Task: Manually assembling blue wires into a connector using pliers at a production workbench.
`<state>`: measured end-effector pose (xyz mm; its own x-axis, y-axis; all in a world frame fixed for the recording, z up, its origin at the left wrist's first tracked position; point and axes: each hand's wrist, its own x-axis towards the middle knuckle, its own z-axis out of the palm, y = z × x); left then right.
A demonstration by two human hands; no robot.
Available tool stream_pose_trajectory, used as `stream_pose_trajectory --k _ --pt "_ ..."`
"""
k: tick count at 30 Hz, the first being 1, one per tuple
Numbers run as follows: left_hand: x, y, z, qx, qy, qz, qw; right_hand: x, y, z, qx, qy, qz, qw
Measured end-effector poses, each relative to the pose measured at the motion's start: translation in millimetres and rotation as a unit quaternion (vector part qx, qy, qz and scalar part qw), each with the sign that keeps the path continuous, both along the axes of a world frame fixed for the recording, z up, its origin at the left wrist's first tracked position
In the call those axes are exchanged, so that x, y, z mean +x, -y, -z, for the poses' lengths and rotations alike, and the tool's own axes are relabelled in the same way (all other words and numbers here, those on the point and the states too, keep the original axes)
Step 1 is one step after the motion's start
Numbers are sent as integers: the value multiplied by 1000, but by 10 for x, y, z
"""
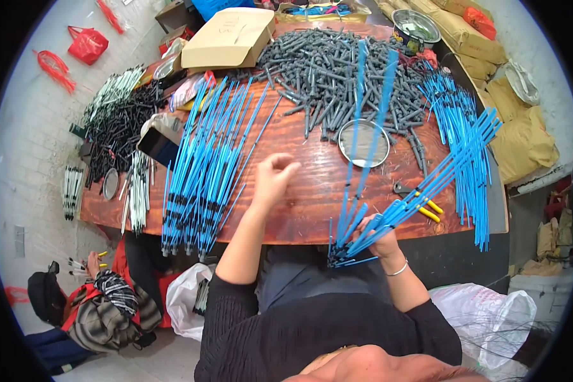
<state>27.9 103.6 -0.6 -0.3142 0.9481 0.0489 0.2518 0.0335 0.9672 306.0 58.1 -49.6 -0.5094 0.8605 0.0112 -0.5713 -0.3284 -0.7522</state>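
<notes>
My right hand (383, 240), with a bracelet at the wrist, grips a fanned bundle of thin blue plastic rods (420, 184) at the table's front edge. The rods spread up and to the right, and a few stand upright, blurred. Dark parts sit at their lower ends. My left hand (275, 181) hovers over the bare middle of the table (286, 216), its fingers loosely curled and apart, with nothing visible in them. Beside it on the left lies a large bunch of blue rods (207, 159) with black fittings.
Grey plastic parts (344, 70) are heaped at the back, with a round dish (363, 143) before them. Yellow-handled pliers (420, 204) lie near my right hand. More blue rods (468, 184) hang over the right edge. A phone (159, 146) lies left; another person (102, 305) works at lower left.
</notes>
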Motion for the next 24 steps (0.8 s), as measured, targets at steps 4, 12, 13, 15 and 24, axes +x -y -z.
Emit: stream_pose_trajectory --k 4,12,13,15,24 --pt "-90 -1072 185 -5 -221 -73 973 184 -262 -92 -39 -44 -11 998" --pt "199 -2286 319 -103 -411 -92 901 380 -629 27 -58 -38 -44 997" --pt "194 -2298 294 -90 -416 -82 901 388 -656 45 -52 -17 -43 998" --pt "187 -2193 203 -82 -422 -72 900 388 -665 68 -52 3 -44 998" --pt "95 22 189 -18 -154 153 976 49 -254 254 -33 24 -88 995"
